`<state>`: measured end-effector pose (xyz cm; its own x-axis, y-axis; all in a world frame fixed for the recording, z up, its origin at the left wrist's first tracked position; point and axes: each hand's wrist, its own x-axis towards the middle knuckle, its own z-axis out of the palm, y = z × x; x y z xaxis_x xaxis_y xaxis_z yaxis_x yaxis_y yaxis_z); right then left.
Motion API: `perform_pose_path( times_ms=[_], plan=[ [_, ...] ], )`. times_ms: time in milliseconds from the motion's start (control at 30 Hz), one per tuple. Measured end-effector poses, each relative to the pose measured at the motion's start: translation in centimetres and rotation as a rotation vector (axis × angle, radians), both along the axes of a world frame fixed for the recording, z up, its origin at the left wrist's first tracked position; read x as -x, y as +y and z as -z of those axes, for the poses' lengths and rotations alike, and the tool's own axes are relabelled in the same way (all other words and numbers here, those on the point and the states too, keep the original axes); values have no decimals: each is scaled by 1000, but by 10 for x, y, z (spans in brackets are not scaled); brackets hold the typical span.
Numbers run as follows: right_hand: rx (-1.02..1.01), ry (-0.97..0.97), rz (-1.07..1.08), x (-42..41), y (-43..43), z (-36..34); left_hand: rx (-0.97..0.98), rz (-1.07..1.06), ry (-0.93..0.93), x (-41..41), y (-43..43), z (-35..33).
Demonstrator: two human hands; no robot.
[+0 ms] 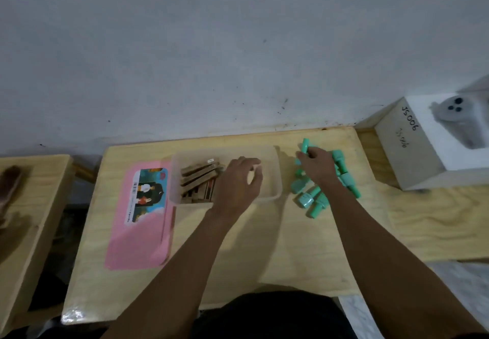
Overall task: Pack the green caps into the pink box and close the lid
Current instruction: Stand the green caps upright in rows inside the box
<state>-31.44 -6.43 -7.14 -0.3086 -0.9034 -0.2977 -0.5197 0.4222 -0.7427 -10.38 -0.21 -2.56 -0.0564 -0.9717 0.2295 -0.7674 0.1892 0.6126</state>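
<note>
A translucent box [275, 180] stands open at the middle of the wooden table, with several brown wooden sticks [199, 180] in its left half. Its pink lid [137, 243] lies flat to the left, picture label up. A heap of green caps [312, 198] lies right of the box. My right hand [316, 165] rests on the heap, fingers closed around a green cap [304, 146] that sticks up. My left hand [242, 182] hovers over the box's right half, fingers curled loosely, with nothing seen in it.
A white foam block [412, 153] marked JS006 holds a grey device at the back right. A second wooden table [31, 206] stands at the left with a dark brush on it. A grey wall runs right behind the table.
</note>
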Motion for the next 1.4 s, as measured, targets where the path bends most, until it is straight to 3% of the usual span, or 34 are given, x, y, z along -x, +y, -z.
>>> perform_pose_path(
  times_ms=[100,167,267,367,533,700,800,1000,1133,1267,1400],
  plan=[
    [61,-30,100,27,17,-5,-171,333,49,57,-9,-3],
    [76,-38,151,43,26,-7,-316,429,26,86,-19,-2],
    [61,-21,173,63,34,-8,-563,387,-88,116,-36,14],
    [75,-42,191,76,39,-7,-681,300,-236,132,-45,39],
    [80,-90,208,84,36,-3,-663,246,-476,143,-47,57],
    [42,-134,210,82,31,3,-602,284,-461,142,-49,60],
    [30,-162,211,77,30,3,-642,245,-260,139,-51,53],
    [53,-364,246,59,29,-11,-1067,52,733,120,-52,13],
    [103,-410,153,40,32,-26,-973,18,1041,79,-56,4],
    [125,-346,63,15,30,-34,-852,0,999,38,-58,2],
    [207,-184,-106,-17,23,-38,-684,-25,672,8,-58,0]
  ],
)
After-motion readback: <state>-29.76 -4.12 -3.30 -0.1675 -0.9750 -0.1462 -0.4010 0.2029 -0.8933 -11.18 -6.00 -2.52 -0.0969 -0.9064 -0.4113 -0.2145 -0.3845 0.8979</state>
